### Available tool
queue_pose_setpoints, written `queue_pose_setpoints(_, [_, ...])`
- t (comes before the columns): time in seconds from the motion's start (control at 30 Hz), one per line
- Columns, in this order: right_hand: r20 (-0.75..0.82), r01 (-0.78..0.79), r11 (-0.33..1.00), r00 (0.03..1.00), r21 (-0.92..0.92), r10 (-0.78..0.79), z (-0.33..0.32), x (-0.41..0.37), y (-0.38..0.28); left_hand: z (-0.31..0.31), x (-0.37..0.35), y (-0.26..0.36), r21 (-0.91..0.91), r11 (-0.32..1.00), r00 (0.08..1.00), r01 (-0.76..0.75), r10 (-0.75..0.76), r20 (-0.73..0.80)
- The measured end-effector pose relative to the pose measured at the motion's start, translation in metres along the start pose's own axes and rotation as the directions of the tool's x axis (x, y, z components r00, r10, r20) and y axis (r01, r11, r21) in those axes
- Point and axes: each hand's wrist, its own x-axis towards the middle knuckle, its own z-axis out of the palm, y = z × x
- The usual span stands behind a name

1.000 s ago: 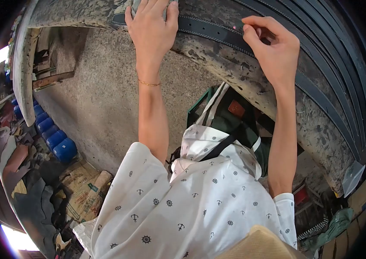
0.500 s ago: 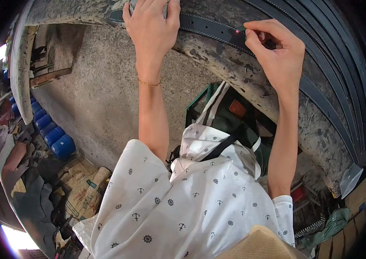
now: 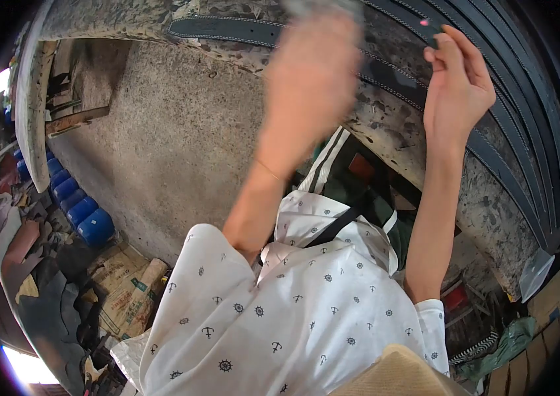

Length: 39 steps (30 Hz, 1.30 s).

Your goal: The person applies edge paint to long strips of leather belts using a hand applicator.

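Observation:
A dark leather belt (image 3: 227, 30) with pale edge stitching and a row of holes lies on a worn, blotchy bench, its rounded tip at the left. My left hand (image 3: 313, 72), smeared by motion, passes over the belt's middle, a blurred greyish thing (image 3: 326, 8) at its fingers. To the right, my right hand (image 3: 458, 86) is raised above the belt. Its thumb and fingers pinch a small dark piece with a glowing pink-red tip (image 3: 424, 22), near more stitched belts (image 3: 504, 72).
Several belts curve along the right of the bench (image 3: 491, 211). A clear plastic piece (image 3: 536, 274) sits at their lower ends. Blue containers (image 3: 95, 226), leather scraps (image 3: 26, 244) and a printed sack (image 3: 125, 297) occupy the lower left. A green-black bag (image 3: 359, 178) hangs by my lap.
My left hand has swept right from the belt's tip, uncovering it. My right hand has lifted up and to the right with the glowing piece, away from the belt's edge.

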Motion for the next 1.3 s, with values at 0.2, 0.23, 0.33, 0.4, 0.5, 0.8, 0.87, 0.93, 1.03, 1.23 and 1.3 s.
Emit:
queue_pose_setpoints(0.2, [-0.103, -0.011, 0.827, 0.991, 0.562, 0.083, -0.031, 0.014, -0.004, 0.025, -0.009, 0.075, -0.130, 0.988, 0.982, -0.088, 0.108, 0.158])
queue_pose_setpoints(0.23, [-0.149, 0.003, 0.832, 0.984, 0.555, 0.096, -0.029, 0.012, -0.006, 0.016, -0.009, 0.067, -0.062, 0.995, 0.977, -0.079, 0.090, 0.194])
queue_pose_setpoints(0.33, [-0.177, 0.031, 0.832, 0.981, 0.554, 0.082, -0.022, 0.008, -0.008, -0.023, 0.000, 0.010, 0.330, 0.944, 0.958, -0.018, -0.078, 0.276])
queue_pose_setpoints(0.4, [-0.190, -0.012, 0.858, 0.974, 0.514, 0.127, -0.018, 0.010, -0.008, -0.036, -0.010, -0.053, 0.427, 0.898, 0.975, 0.109, -0.180, 0.129])
queue_pose_setpoints(0.5, [-0.158, -0.050, 0.866, 0.976, 0.497, 0.148, -0.022, 0.012, -0.003, -0.057, 0.011, -0.110, 0.537, 0.796, 0.951, 0.278, -0.306, -0.040])
queue_pose_setpoints(0.8, [-0.063, -0.104, 0.794, 0.982, 0.598, 0.176, -0.024, 0.014, -0.001, -0.007, 0.028, 0.001, -0.292, 0.936, 0.963, -0.197, 0.240, 0.119])
queue_pose_setpoints(0.87, [-0.055, -0.126, 0.761, 0.977, 0.637, 0.208, -0.028, 0.012, -0.002, -0.003, 0.031, -0.006, -0.334, 0.916, 0.946, -0.221, 0.285, 0.156])
queue_pose_setpoints(0.93, [-0.054, -0.125, 0.749, 0.976, 0.651, 0.210, -0.031, 0.009, -0.004, -0.005, 0.035, -0.025, -0.268, 0.938, 0.950, -0.219, 0.268, 0.162])
queue_pose_setpoints(1.03, [0.001, -0.149, 0.712, 0.979, 0.687, 0.204, -0.031, 0.008, -0.003, -0.021, 0.043, -0.056, -0.079, 0.991, 0.985, -0.107, 0.117, 0.129])
queue_pose_setpoints(1.23, [0.037, -0.177, 0.716, 0.978, 0.675, 0.206, -0.030, 0.009, 0.001, -0.013, 0.038, -0.015, -0.417, 0.909, 0.949, 0.008, 0.125, 0.291])
queue_pose_setpoints(1.3, [0.046, -0.175, 0.718, 0.980, 0.674, 0.196, -0.030, 0.009, 0.001, -0.003, 0.042, -0.012, -0.330, 0.936, 0.932, -0.121, 0.222, 0.288])
